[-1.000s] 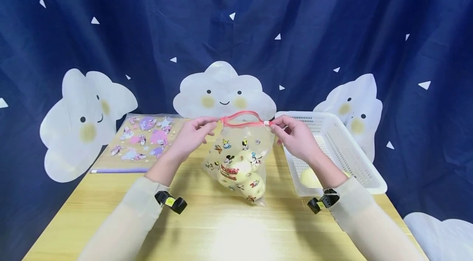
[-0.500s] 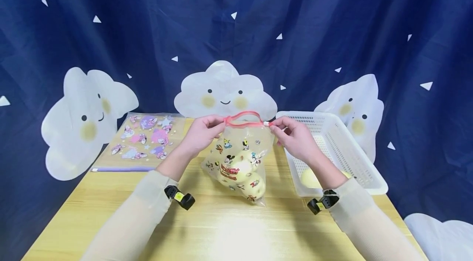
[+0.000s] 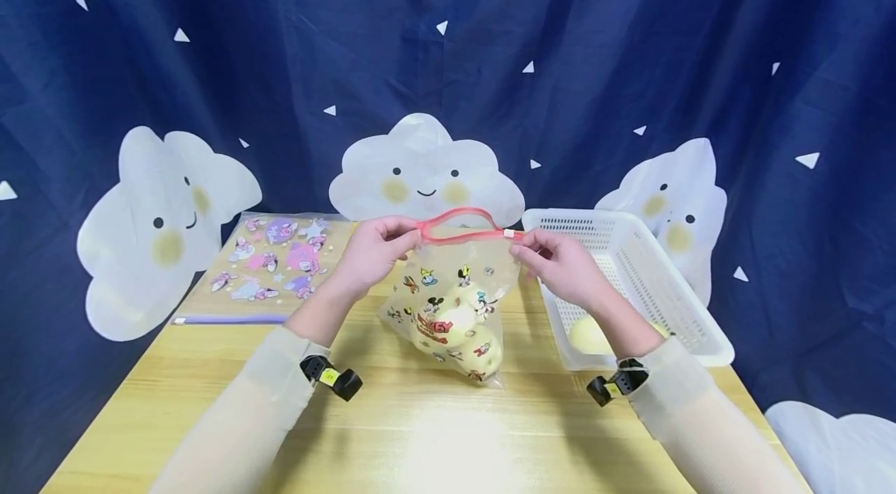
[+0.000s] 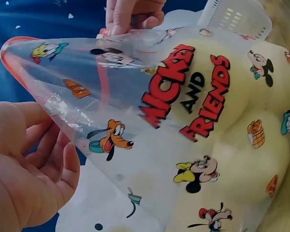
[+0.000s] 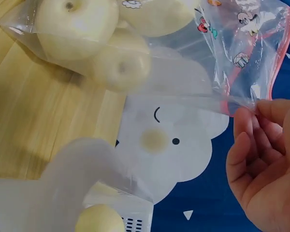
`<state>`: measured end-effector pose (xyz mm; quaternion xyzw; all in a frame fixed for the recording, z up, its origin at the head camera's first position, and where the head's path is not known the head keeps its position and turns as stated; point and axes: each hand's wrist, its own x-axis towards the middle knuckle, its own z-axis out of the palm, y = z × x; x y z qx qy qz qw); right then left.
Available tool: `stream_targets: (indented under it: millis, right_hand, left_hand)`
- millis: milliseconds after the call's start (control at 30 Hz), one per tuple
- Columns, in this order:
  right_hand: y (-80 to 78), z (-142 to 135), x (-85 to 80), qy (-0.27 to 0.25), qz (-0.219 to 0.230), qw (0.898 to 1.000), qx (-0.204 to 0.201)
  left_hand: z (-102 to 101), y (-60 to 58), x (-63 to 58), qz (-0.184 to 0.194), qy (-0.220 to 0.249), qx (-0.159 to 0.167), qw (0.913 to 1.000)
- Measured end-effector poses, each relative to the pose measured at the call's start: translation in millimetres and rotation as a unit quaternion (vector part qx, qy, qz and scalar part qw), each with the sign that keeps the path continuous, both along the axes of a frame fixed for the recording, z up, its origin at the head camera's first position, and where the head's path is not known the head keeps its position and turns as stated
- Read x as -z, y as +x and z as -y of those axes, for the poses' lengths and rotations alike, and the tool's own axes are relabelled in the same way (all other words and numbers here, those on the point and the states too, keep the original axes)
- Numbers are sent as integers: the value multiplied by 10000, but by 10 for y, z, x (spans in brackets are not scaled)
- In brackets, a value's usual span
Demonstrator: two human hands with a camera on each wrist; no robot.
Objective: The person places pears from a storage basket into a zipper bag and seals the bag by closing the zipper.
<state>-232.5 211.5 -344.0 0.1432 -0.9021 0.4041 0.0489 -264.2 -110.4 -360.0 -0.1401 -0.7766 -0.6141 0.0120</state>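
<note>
A clear zip bag (image 3: 455, 268) printed with cartoon figures stands on the table, its red-edged mouth spread into a loop. Several pale yellow round fruits, apple- or pear-like (image 5: 77, 29), fill its lower part. My left hand (image 3: 374, 253) pinches the left end of the mouth between thumb and fingers. At the opposite end, beside the white slider (image 3: 509, 232), my right hand (image 3: 560, 264) pinches the bag's edge. In the left wrist view, the bag's wall (image 4: 150, 145) hangs slanting from the left fingers.
A white plastic basket (image 3: 672, 296) on the right holds pale yellow fruit (image 3: 588, 335), partly hidden by the right forearm. Another clear bag (image 3: 269, 264) with a purple zip strip lies flat at the left. A blue curtain (image 3: 448, 50) hangs behind the wooden table (image 3: 392, 439).
The left hand shifted right along with its end of the mouth, then a little back left. The right hand has moved slightly right, and the mouth is stretched a bit wider.
</note>
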Motion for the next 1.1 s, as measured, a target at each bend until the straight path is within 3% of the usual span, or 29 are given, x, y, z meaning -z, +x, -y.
stream_targets:
  millis: [200,400,733,900,1100]
  right_hand:
    - [0,-27,-41,-99,-349,9993,122]
    - [-2,-119,-72,-164,-430,9985,296]
    - [-3,-287,-6,-22,-211,9991,359]
    - [5,-290,-15,-107,-218,9990,380]
    - [0,-314,-23,-29,-352,9971,668]
  left_hand:
    - [119,6,-85,-92,121,-177,9997]
    - [252,59,-154,-414,129,-311,9986]
    - [484,97,-1,-267,391,-582,9972]
    - [493,104,-20,-317,331,-583,9972]
    - [507,67,-19,-398,324,-845,9951]
